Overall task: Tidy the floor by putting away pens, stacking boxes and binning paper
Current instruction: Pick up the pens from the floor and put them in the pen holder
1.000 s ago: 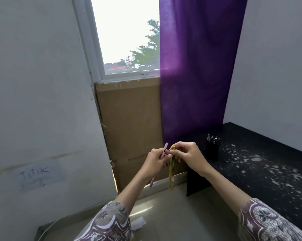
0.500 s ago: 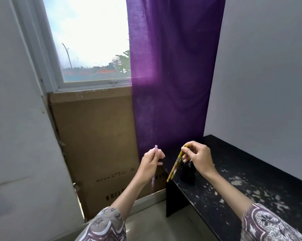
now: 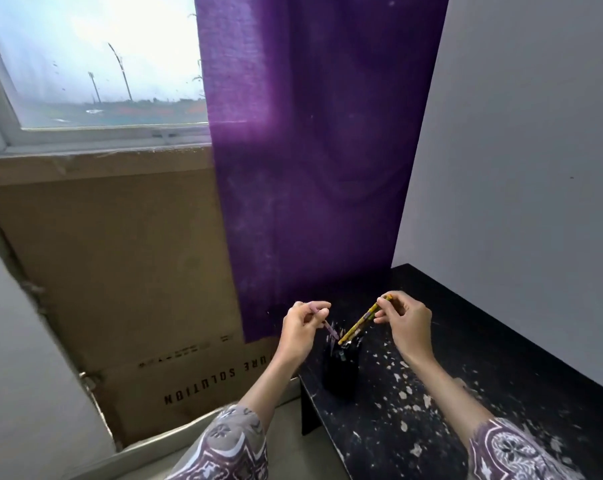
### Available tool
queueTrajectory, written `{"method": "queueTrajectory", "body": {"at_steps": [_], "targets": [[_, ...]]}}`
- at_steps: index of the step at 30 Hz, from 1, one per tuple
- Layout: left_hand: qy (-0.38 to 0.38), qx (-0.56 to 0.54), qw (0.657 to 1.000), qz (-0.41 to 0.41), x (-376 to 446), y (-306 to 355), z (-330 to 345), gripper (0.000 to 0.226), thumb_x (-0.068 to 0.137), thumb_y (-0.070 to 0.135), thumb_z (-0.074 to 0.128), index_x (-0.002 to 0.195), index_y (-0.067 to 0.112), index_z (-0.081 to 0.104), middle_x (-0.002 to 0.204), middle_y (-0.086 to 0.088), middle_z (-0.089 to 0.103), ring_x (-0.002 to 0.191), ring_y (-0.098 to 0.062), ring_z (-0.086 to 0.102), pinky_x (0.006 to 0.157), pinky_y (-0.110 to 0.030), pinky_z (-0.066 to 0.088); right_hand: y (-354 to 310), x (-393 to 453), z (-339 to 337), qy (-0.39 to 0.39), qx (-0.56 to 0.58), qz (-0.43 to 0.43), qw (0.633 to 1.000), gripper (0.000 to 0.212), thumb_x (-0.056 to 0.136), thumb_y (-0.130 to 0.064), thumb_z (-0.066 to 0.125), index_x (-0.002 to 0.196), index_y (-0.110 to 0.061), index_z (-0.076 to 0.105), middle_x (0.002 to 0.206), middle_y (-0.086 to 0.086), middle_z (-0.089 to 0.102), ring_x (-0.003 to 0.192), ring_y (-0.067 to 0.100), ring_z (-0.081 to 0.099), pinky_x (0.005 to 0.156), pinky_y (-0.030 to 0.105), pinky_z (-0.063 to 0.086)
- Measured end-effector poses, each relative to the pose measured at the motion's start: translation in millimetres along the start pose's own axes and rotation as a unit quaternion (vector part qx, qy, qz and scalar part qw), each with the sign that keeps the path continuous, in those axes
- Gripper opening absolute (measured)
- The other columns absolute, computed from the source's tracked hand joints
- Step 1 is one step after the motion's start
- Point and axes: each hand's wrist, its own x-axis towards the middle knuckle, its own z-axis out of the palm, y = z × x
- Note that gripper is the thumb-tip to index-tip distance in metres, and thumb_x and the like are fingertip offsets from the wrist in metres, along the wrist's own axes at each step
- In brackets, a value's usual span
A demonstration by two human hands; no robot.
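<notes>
A black pen holder [image 3: 341,370] with several pens in it stands at the near left corner of a black table [image 3: 483,358]. My left hand [image 3: 302,327] pinches a pink pen [image 3: 328,327], its lower tip slanting toward the holder's mouth. My right hand [image 3: 405,323] pinches the top of a yellow pen [image 3: 360,323], which leans down to the left with its lower end at the holder's rim. Both hands hover just above the holder, one on each side.
A purple curtain [image 3: 314,150] hangs behind the holder. A large cardboard box [image 3: 120,271] leans against the wall under the window [image 3: 92,64]. White paint flecks cover the table top. Grey floor shows at the bottom left.
My hands have come closer to the pen holder and lowered both pens over it. The yellow pen's tip now reaches the holder's mouth. The view has shifted right and nearer to the table.
</notes>
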Motion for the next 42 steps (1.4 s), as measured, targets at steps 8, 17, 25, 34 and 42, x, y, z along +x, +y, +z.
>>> {"method": "queueTrajectory", "body": {"at_steps": [8,17,25,34,42], "targets": [[-0.051,0.131,0.990,-0.014,25,-44,37,0.020,0.092,0.008,0.053,0.093,-0.008,0.064,0.083,0.005,0.052,0.068,-0.001,0.053,0.068,-0.007,0.045,42,15,23,-0.056,-0.039,-0.013,0.998,0.010,0.088,-0.009,0.058,0.080,-0.011,0.064,0.065,0.002,0.065,0.060,0.007,0.066,0.058,0.020,0.056],[-0.145,0.244,0.958,-0.047,39,-72,43,0.026,0.089,0.023,0.057,0.065,0.019,0.049,0.074,0.003,0.050,0.068,-0.011,0.050,0.066,-0.028,0.042,45,33,59,-0.230,-0.172,-0.027,0.958,0.021,0.089,-0.012,0.055,0.070,-0.009,0.064,0.058,-0.006,0.057,0.056,0.007,0.055,0.052,0.015,0.042],[-0.090,0.207,0.974,-0.016,49,-75,38,0.007,0.084,0.013,0.064,0.077,0.010,0.064,0.075,-0.011,0.068,0.065,-0.015,0.059,0.068,-0.040,0.055,75,18,70,-0.318,-0.289,0.007,0.903,0.026,0.096,-0.020,0.043,0.094,-0.008,0.065,0.087,-0.003,0.044,0.085,0.015,0.052,0.070,0.027,0.044],[-0.088,0.182,0.979,-0.035,51,-86,31,0.011,0.078,0.012,0.071,0.073,0.011,0.062,0.078,-0.012,0.070,0.072,-0.022,0.066,0.074,-0.039,0.057,57,20,86,-0.176,-0.195,-0.036,0.964,0.029,0.093,-0.013,0.049,0.121,-0.006,0.058,0.103,0.000,0.054,0.088,0.008,0.054,0.068,0.008,0.040],[-0.097,0.171,0.979,-0.048,48,-88,12,0.024,0.071,0.017,0.078,0.073,0.019,0.055,0.067,0.002,0.062,0.065,-0.010,0.059,0.068,-0.033,0.054,67,11,91,-0.187,-0.254,-0.032,0.948,0.015,0.091,-0.013,0.053,0.086,-0.008,0.066,0.092,-0.001,0.056,0.078,0.004,0.049,0.059,0.009,0.040]]}}
